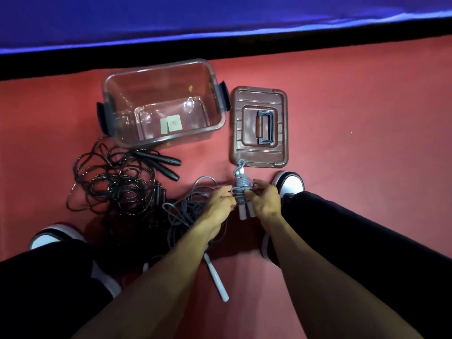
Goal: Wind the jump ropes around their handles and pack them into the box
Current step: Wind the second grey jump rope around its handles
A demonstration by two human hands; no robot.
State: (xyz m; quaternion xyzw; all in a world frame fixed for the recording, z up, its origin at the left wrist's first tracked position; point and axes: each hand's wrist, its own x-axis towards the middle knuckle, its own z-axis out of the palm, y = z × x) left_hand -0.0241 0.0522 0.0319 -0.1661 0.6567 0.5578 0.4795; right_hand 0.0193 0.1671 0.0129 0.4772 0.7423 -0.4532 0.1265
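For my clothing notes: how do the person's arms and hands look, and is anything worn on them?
Both forearms are bare, with no sleeves in view. The left hand and right hand wear no gloves; no rings, watch or wristbands are visible.

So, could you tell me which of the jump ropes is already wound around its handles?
The grey rope held between both hands, left hand and right hand. The black ropes lie in a loose tangle on the floor.

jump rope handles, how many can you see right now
5. Two grey handles side by side, gripped by the left hand and right hand; two black handles beside the box; one white handle under the left forearm. The rope tangle may hide more.
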